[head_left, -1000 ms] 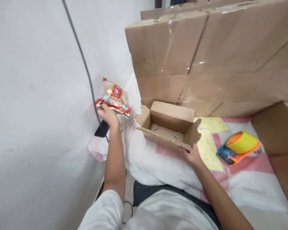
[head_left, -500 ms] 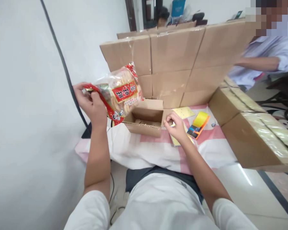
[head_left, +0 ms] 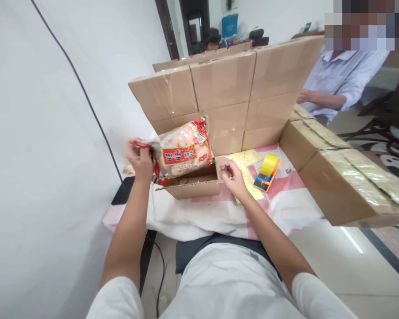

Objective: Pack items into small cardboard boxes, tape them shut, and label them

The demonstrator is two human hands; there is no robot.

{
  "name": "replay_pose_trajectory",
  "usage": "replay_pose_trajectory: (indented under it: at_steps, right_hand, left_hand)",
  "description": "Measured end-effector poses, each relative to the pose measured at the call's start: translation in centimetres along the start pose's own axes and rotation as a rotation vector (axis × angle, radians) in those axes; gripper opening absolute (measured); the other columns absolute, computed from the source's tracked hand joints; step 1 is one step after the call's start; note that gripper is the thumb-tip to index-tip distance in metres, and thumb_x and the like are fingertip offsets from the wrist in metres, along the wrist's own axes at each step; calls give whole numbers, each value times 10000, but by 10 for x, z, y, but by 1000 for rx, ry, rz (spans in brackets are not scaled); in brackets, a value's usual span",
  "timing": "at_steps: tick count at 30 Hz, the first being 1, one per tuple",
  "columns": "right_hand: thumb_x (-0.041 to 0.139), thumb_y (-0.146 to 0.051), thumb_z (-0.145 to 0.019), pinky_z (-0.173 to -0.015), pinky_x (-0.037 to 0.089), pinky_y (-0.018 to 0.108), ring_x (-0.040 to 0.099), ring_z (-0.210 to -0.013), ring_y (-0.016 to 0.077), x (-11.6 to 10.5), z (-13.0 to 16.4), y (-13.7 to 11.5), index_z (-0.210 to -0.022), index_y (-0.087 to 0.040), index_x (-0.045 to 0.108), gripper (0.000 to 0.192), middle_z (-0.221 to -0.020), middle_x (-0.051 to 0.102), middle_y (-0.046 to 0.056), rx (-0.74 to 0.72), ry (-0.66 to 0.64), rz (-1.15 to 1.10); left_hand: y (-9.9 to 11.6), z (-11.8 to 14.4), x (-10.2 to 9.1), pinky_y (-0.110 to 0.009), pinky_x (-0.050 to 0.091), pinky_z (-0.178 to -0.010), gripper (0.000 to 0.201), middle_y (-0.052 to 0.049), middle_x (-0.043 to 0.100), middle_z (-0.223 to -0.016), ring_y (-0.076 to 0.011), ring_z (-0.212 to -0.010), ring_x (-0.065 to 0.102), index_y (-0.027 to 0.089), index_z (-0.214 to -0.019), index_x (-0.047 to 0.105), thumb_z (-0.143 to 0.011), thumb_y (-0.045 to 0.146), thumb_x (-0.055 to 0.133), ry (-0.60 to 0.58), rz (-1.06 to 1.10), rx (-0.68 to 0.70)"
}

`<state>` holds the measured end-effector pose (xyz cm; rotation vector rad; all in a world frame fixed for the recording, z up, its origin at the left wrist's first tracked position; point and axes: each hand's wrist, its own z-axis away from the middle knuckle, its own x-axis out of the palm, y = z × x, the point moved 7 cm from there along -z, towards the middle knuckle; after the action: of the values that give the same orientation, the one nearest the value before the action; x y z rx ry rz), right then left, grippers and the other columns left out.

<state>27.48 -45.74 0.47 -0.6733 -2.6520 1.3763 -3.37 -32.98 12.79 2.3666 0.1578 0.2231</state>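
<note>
My left hand point(head_left: 138, 156) grips the left end of a clear snack bag with red trim point(head_left: 182, 149), holding it lengthwise just above a small open cardboard box point(head_left: 194, 186). The box sits on a low surface covered with a white and pink cloth point(head_left: 219, 212). My right hand point(head_left: 232, 174) pinches the box's right end flap, fingers curled on the cardboard. The bag hides most of the box's inside.
A yellow and orange tape dispenser point(head_left: 267, 171) lies right of the box beside yellow sheets point(head_left: 246, 156). Stacked large cartons point(head_left: 226, 88) wall the back; more cartons point(head_left: 346, 181) run along the right. Another person in a pale shirt point(head_left: 339, 79) sits behind. A black cable point(head_left: 83, 93) crosses the left wall.
My left hand has brought the snack bag from the wall side over and down onto the open box. My right hand shifted from the box's front edge to its right flap.
</note>
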Motion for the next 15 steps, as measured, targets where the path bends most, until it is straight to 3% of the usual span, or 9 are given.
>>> replay_pose_trajectory:
  at_steps: [3,5,7,10,15]
  right_hand:
    - [529,-148,-785,-852,499,346,613,-903,209,-2,-1,1,-965,-235,583,207,-935,613,30,-2,21,14]
    - [530,-143,-780,-849,495,344,613,-902,210,-3,-1,1,-961,-234,584,209,-934,615,30,-6,30,21]
    - [532,-141,-780,-851,494,343,616,-905,211,-3,-1,-1,-966,-232,586,214,-940,620,29,-12,31,26]
    - [533,-148,-794,-858,500,346,621,-925,218,-5,2,-1,-965,-233,589,199,-954,631,34,-9,45,29]
    - [531,-156,-811,-872,504,348,627,-936,217,-7,3,1,-964,-232,576,176,-970,631,39,17,49,14]
  left_hand:
    - [-7,20,37,-350,497,-849,198,-47,601,-906,-205,-874,595,250,-875,465,-851,393,599,-309,-159,25]
    - [-15,32,57,-423,468,-970,121,-83,628,-998,-256,-1021,592,242,-835,497,-813,295,603,-561,-422,65]
    - [-25,40,63,-473,436,-1012,89,-94,630,-1009,-291,-1063,580,232,-803,522,-780,231,608,-737,-694,85]
    - [-31,40,57,-441,475,-937,79,-86,636,-1006,-280,-988,613,228,-881,561,-824,274,594,-843,-777,6]
    - [-23,37,48,-338,518,-780,714,-80,656,-1227,-239,-899,666,266,-1365,489,-738,471,762,-933,-563,-202]
